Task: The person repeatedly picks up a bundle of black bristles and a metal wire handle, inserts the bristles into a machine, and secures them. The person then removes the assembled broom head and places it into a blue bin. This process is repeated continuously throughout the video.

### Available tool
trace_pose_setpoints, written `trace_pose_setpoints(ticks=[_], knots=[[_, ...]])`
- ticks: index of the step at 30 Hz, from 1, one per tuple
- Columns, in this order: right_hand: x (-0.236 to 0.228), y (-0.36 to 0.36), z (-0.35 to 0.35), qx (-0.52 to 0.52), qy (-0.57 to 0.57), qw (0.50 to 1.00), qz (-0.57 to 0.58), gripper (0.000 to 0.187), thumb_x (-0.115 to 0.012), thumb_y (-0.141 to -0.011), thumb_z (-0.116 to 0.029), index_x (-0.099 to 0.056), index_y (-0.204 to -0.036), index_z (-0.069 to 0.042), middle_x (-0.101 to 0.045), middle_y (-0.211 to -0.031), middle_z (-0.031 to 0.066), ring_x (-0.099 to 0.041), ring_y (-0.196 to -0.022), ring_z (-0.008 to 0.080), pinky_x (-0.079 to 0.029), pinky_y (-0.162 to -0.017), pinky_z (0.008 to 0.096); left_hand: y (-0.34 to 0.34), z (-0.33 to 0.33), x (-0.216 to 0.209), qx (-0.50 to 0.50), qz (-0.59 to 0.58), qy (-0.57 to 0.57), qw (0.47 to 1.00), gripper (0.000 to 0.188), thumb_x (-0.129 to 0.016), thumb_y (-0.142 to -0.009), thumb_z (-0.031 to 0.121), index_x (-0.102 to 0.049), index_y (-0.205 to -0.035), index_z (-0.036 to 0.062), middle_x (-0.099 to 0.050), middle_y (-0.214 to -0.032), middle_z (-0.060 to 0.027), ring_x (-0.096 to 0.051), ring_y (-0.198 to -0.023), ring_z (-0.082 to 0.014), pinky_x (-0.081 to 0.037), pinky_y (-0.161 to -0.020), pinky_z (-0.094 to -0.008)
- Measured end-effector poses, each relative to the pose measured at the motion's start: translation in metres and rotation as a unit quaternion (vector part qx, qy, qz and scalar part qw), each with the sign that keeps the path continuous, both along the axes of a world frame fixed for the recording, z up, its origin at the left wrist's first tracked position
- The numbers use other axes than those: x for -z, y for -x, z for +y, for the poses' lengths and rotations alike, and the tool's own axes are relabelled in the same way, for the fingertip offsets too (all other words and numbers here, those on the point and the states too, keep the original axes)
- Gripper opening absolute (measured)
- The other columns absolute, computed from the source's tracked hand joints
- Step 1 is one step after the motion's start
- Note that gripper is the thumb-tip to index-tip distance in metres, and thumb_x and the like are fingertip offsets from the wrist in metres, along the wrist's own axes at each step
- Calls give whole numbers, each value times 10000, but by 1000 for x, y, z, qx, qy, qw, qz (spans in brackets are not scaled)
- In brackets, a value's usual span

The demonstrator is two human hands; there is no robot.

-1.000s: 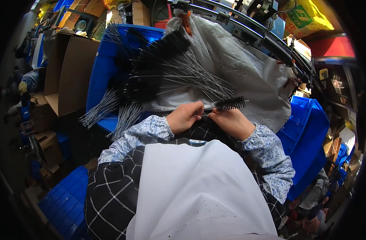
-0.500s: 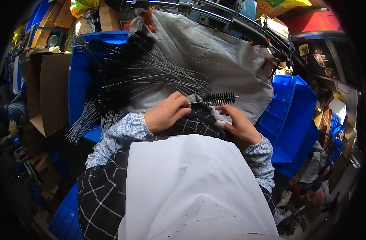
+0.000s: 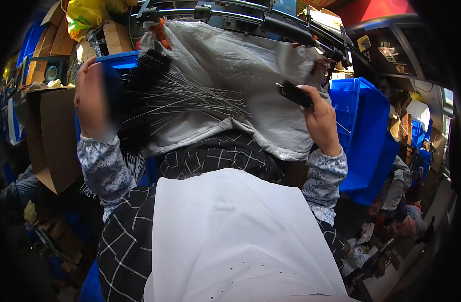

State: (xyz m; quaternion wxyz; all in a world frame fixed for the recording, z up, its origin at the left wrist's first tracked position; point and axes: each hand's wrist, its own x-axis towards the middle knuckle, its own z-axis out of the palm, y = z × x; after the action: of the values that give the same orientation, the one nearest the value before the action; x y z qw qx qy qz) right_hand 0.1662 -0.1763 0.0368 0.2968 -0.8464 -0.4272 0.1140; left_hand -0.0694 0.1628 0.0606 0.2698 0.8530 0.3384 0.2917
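Observation:
My right hand [image 3: 321,121] is closed round a black bristle brush [image 3: 295,94], held up at the right of the pale sheet. The brush's wire stem comes out behind the hand toward the right. My left hand [image 3: 91,100] is raised at the far left, by the rim of a blue bin [image 3: 121,59]. A blur covers part of that hand, and its grip cannot be made out. Between the hands lies a heap of wire-stemmed brushes [image 3: 157,93], black bristles to the left and looped wire ends to the right.
The pale woven sheet [image 3: 276,65] spreads over the work area and toward my lap. Metal rails [image 3: 230,14] run along the far side. Another blue bin [image 3: 364,136] stands at the right, and an open cardboard box [image 3: 57,136] at the left.
My hands have moved apart from the middle. The right has carried the brush up and right, while the left has let go of its stem and swung out to the far left.

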Motion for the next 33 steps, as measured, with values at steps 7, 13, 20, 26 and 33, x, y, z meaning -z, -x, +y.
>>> trace_pose_setpoints(ticks=[7,13,20,26,33], knots=[[86,6,9,-30,62,995,-75,482,-604,-692,-66,-429,-1139,-22,-481,-1058,154,-442,-988,314,-356,-860,371,38,90,70,-48,-2,255,966,343,-505,-845,333,-511,-1034,46,-562,-836,-10,-497,-631,-57,-399,-577,-168],[77,22,46,-90,0,995,-44,433,-604,-706,-104,-454,-1106,-39,-496,-1033,126,-454,-984,287,-368,-841,370,31,93,53,-44,-65,319,945,262,-467,-869,290,-550,-946,54,-560,-756,8,-522,-647,-55,-426,-600,-182],[85,43,96,-178,-39,982,38,469,-619,-700,-143,-439,-1121,-41,-493,-1043,119,-452,-1000,289,-360,-867,368,27,66,11,17,-42,137,989,209,-472,-871,226,-562,-883,38,-569,-772,5,-524,-697,-64,-422,-644,-188],[125,74,110,-215,48,973,-72,558,-632,-658,-153,-407,-1158,-53,-455,-1117,107,-426,-1050,261,-331,-896,374,34,53,-70,17,-286,8,958,166,-444,-877,123,-540,-928,-2,-558,-902,-56,-527,-825,-109,-410,-772,-235],[100,34,100,-152,-94,967,183,388,-529,-813,-148,-407,-1156,-14,-473,-1100,154,-458,-1032,299,-367,-885,327,39,34,-80,72,-243,149,956,221,-414,-890,165,-508,-960,-22,-563,-931,-108,-558,-835,-162,-450,-758,-248]])
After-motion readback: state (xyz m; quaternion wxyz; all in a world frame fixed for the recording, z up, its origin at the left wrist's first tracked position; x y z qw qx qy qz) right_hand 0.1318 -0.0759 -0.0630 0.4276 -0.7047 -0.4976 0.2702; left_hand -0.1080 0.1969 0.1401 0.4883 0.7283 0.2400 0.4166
